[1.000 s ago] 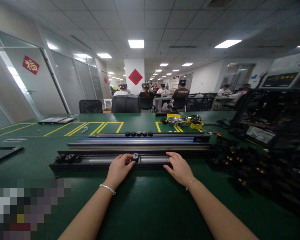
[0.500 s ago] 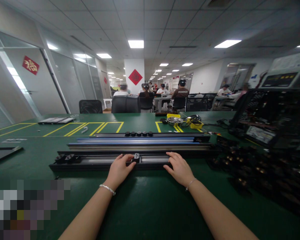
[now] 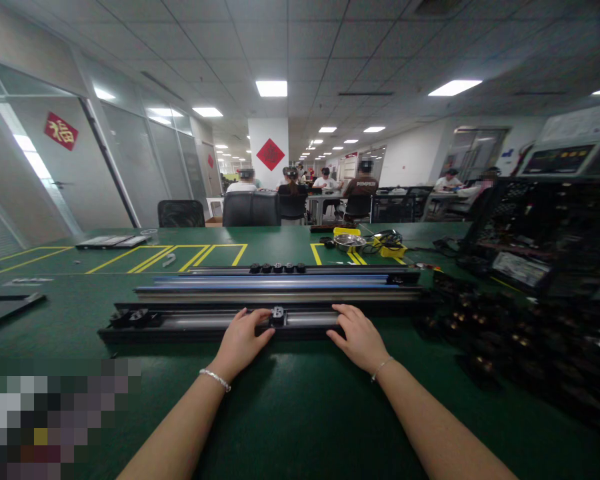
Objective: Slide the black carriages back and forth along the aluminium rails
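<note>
A long black rail (image 3: 195, 321) with a shiny metal strip along its channel lies across the green table. A small black block (image 3: 278, 315) with a pale top sits on it near the middle. My left hand (image 3: 244, 337) has its thumb and index finger closed on the block's left side. On the rail farther right, my right hand (image 3: 360, 337) grips across its width, thumb on the near edge and fingers toward the far edge. Two black pieces (image 3: 139, 316) sit at the rail's left end.
Behind lie more long rails (image 3: 275, 283), with several small black parts (image 3: 278, 268) beyond them. A heap of dark parts (image 3: 505, 327) lies at right, below an open black case (image 3: 520, 233). A metal bowl (image 3: 350, 242) and cables (image 3: 387, 240) are at the back.
The small block has slid slightly right along the rail, my left hand moving right with it. My right hand has stayed in place.
</note>
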Demonstrator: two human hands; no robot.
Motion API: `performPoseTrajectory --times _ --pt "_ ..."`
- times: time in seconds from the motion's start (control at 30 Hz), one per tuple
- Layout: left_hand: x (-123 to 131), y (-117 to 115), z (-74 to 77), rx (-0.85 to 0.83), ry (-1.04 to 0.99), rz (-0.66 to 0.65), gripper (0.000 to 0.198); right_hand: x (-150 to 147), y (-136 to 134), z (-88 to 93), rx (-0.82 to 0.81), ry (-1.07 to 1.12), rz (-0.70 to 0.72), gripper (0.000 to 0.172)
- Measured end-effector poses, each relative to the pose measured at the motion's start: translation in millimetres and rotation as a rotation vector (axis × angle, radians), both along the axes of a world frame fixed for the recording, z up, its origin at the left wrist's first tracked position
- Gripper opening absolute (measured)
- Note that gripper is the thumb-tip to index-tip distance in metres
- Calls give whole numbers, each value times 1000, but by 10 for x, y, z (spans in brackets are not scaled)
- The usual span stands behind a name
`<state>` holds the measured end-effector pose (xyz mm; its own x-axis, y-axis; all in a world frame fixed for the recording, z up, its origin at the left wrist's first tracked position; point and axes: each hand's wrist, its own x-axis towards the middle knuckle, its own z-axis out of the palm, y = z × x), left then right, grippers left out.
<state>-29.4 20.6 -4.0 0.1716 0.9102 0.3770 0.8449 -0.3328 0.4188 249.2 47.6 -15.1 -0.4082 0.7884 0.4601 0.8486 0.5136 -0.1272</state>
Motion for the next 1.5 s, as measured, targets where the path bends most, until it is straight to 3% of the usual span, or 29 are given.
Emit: performPoseTrajectory --times 0.33,1.0,1.5 --pt "-4 1 -13 123 77 45 32 -8 -12 16 -23 11 -10 26" --pt "38 -22 -35 47 159 -21 30 -21 -36 30 -20 -11 -26 26" --pt "122 -63 -1 22 199 -84 37 -202 -133 108 -14 34 -50 25"
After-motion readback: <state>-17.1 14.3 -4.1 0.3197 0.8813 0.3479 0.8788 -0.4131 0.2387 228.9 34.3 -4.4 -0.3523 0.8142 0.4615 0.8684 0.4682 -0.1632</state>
